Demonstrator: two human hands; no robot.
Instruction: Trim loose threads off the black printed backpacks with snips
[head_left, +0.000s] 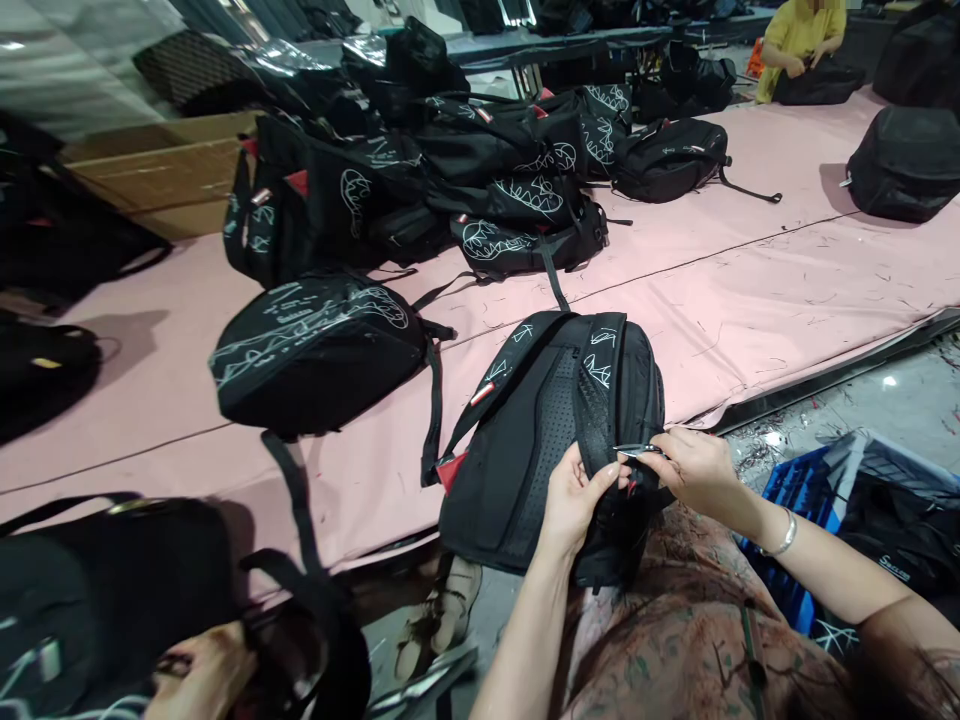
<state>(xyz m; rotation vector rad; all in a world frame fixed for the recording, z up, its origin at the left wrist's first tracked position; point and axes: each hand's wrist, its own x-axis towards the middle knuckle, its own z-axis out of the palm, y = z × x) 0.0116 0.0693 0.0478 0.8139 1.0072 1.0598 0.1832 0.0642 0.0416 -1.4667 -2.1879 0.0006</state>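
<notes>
A black backpack (540, 440) with white line drawings on its shoulder straps leans at the table's near edge, back panel towards me. My left hand (571, 500) is closed on the lower part of its right-side shoulder strap (598, 400), thumb and fingers pinched together. In my right hand (694, 468) is a small pair of metal thread snips (636, 451), fingers closed round it. The blades point left, across the strap edge just above my left fingertips. Whether a thread lies between the blades is too small to tell.
Black backpacks (322, 350) cover much of the pink-covered table (750, 300), along with loose thread scraps. A blue crate (802, 480) holding black bags stands at my right. A co-worker's hand (202, 670) shows at lower left; a person in yellow (802, 45) handles a bag far off.
</notes>
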